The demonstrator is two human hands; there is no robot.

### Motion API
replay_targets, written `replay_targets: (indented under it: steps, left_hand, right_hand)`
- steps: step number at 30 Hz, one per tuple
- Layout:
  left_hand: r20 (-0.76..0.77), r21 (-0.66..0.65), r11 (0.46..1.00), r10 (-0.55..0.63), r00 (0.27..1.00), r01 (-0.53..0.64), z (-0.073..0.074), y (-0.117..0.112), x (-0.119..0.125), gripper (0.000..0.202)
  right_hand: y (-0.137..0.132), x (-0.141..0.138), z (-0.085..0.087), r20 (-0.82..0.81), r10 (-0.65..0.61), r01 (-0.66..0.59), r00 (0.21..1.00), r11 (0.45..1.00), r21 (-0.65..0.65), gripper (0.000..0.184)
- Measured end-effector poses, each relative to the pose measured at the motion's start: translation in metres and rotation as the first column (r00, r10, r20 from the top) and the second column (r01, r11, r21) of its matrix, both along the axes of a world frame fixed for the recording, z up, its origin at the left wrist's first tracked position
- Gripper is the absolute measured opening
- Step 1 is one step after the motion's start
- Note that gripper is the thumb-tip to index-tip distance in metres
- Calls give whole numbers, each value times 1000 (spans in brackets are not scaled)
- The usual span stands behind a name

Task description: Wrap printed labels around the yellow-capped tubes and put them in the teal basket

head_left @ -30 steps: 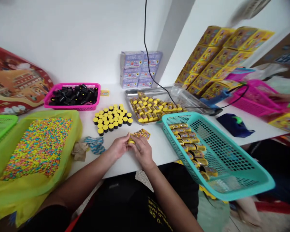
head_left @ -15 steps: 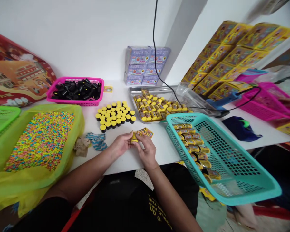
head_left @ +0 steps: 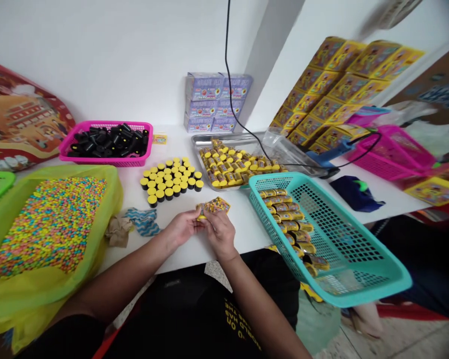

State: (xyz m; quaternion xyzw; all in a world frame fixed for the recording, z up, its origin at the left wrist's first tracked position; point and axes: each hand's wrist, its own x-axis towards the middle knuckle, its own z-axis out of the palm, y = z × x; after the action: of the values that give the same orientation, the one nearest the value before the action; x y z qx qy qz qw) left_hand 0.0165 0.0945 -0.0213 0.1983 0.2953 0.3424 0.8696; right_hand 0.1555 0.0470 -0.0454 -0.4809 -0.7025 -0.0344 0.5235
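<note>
Both my hands meet over the table's front part around one small yellow-capped canister [head_left: 200,211] with a printed wrap. My left hand [head_left: 183,227] grips its left side, and my right hand [head_left: 220,230] closes on it from the right, fingers hiding much of it. Just behind my right fingers lies a pile of printed yellow labels [head_left: 220,203]. Farther back to the left stand several black canisters with yellow caps [head_left: 168,180], upright in a cluster. A teal basket [head_left: 359,234] at the right holds rows of wrapped canisters [head_left: 292,219] lying on their sides.
A metal tray [head_left: 219,188] carries a heap of wrapped canisters. At left are a pink basket [head_left: 108,160] of black canisters and a yellow-lined bin of coloured candies [head_left: 52,219]. A blue striped cloth [head_left: 144,222] lies near my left arm. A black cable [head_left: 232,94] hangs over the tray.
The view has shifted slightly, so everything sits a little farther left. My hands stay together on the canister, which appears turned, with more of its printed side showing.
</note>
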Motion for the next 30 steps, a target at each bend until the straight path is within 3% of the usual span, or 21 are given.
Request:
replay_targets:
  steps: [5, 11, 15, 20, 25, 30]
  left_hand:
    - [-41, 70, 997, -37, 998, 40, 1, 2, -2, 17]
    - [-85, 53, 999, -3, 996, 8, 1, -1, 1, 19]
    - [-63, 23, 999, -40, 997, 42, 1, -2, 2, 20]
    - [-61, 38, 998, 48, 997, -46, 2, -2, 2, 15]
    - [-23, 37, 998, 52, 998, -51, 6, -1, 1, 23]
    - [26, -4, 992, 127, 992, -127, 5, 0, 3, 9]
  right_hand:
    - [-2, 5, 1, 67, -27, 26, 997, 999, 22, 22]
    - [-3, 0, 6, -74, -19, 21, 997, 1000, 19, 10]
    - [-5, -1, 7, -122, -24, 21, 992, 999, -26, 10]
    - [-4, 0, 7, -85, 52, -60, 995, 993, -97, 18]
    - [-1, 4, 5, -100, 12, -19, 995, 997, -70, 15]
    - [-3, 3, 4, -17, 14, -14, 1000, 998, -54, 26]
